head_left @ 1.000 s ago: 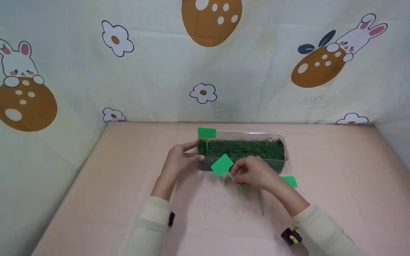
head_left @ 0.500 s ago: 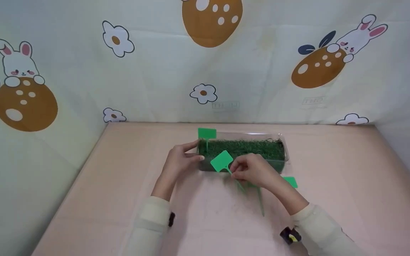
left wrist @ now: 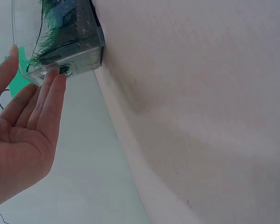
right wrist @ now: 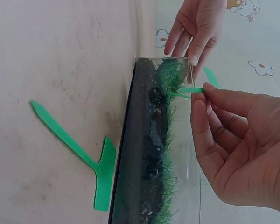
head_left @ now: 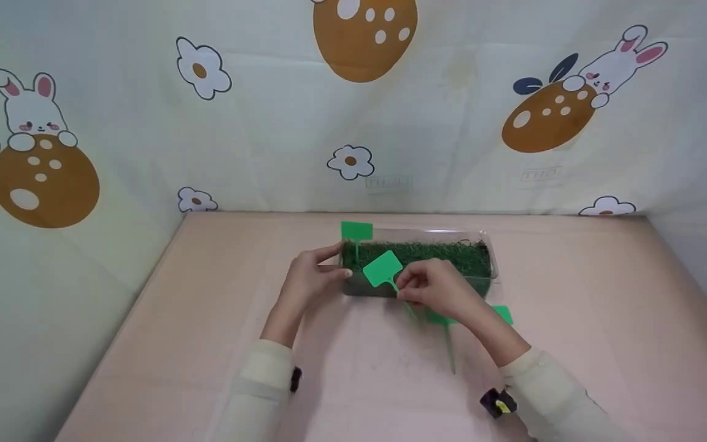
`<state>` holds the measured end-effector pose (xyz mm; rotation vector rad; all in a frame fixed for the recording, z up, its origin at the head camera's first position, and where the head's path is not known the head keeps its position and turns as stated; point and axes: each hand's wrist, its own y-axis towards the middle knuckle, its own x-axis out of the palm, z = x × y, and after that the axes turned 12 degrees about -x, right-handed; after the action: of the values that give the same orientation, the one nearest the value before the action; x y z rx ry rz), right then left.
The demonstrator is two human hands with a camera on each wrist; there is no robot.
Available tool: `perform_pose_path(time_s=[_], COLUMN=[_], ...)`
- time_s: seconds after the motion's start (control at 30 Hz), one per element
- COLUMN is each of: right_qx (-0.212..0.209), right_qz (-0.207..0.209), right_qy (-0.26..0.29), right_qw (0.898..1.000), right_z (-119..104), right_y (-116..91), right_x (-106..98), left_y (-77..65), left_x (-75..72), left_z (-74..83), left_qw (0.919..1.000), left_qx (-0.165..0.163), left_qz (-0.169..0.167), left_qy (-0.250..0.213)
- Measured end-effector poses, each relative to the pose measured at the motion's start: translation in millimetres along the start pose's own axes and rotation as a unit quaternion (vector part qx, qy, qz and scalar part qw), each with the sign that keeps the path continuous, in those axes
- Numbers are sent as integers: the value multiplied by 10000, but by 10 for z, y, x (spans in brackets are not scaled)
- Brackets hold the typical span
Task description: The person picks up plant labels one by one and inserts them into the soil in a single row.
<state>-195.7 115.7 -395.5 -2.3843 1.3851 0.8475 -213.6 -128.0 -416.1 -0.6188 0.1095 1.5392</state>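
Note:
In the head view, a clear box (head_left: 475, 287) of dark soil and green grass (head_left: 430, 252) stands on the table. My left hand (head_left: 312, 277) holds its left end, thumb on the front wall and straight fingers (left wrist: 53, 98) against the end wall. My right hand (head_left: 436, 285) pinches a green plant label (head_left: 383, 269) by its stem, in front of the box. The label tilts, its square head up to the left; its pointed tip (right wrist: 181, 90) shows in the right wrist view. A second plant label (head_left: 357, 231) stands upright in the grass at the left end.
A loose plant label (head_left: 450, 347) lies on the table (head_left: 218, 319) under my right hand, close to the box in the right wrist view. Beyond my right wrist shows another green label head (head_left: 504, 314), partly hidden. A printed cloth (head_left: 280, 123) hangs behind the table.
My right hand has risen slightly toward the box with the held plant label, uncovering more of the loose label below. My left hand and the box have stayed in place.

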Motion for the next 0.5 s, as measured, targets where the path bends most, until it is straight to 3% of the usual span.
perform_pose_path(time_s=[0.5], right_qx=[153], right_qz=[270], right_qy=[24], right_qw=[9995], right_z=[-12], right_y=[73], right_x=[-9], left_y=[-3], left_x=[-2], left_z=[4], left_qw=[10000], left_qx=[-7], left_qz=[-15], left_qy=[-80])
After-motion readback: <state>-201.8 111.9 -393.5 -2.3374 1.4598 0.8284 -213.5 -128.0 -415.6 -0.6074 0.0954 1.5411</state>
